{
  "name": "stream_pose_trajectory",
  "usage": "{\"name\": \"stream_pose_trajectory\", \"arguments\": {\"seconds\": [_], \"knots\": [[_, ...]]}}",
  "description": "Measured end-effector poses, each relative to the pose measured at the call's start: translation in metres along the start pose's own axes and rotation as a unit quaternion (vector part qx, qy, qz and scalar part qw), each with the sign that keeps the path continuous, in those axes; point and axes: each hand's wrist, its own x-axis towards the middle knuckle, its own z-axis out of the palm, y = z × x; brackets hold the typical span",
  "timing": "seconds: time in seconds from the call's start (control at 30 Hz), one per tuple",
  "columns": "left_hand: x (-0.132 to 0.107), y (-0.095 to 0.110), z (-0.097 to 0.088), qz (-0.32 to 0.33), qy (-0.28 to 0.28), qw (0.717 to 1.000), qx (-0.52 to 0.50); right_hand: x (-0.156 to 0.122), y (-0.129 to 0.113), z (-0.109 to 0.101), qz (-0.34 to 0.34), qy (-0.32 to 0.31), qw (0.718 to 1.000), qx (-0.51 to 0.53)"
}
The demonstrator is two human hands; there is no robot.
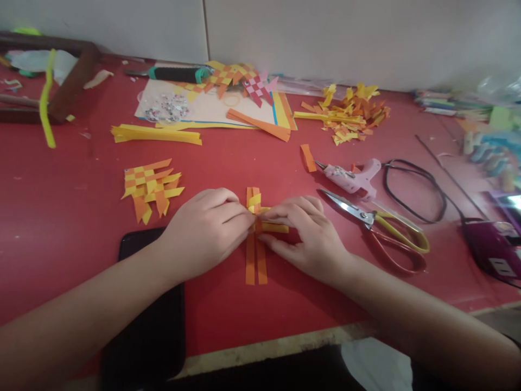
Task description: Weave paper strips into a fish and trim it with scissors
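Note:
Both my hands meet over a small weave of orange and yellow paper strips (255,244) on the red table (61,217). My left hand (205,231) pinches the strips from the left, fingers closed on them. From the right, my right hand (307,236) presses and pinches a yellow strip across the orange ones. Two orange strips stick out below my fingers toward me.
A finished woven piece (151,187) lies to the left. Yellow-handled scissors (382,225) and a pink glue gun (352,178) lie right of my hands. Loose yellow strips (157,134), paper scraps (345,117), woven paper fish (244,81) sit farther back. A black phone (142,326) lies under my left forearm.

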Motion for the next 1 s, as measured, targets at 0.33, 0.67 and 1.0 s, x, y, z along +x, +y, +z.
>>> {"name": "stream_pose_trajectory", "arguments": {"seconds": [0.33, 0.67, 1.0], "knots": [[0.000, -0.001, 0.001, 0.002, -0.006, 1.000, 0.004, -0.002, -0.005, 0.002, 0.019, 0.006, 1.000, -0.010], [0.000, 0.000, 0.001, 0.000, 0.005, 1.000, -0.010, -0.006, -0.014, 0.000, 0.069, -0.015, 0.997, -0.019], [-0.001, 0.000, 0.000, -0.001, -0.004, 1.000, -0.001, -0.006, -0.016, 0.003, 0.094, -0.003, 0.995, -0.032]]}}
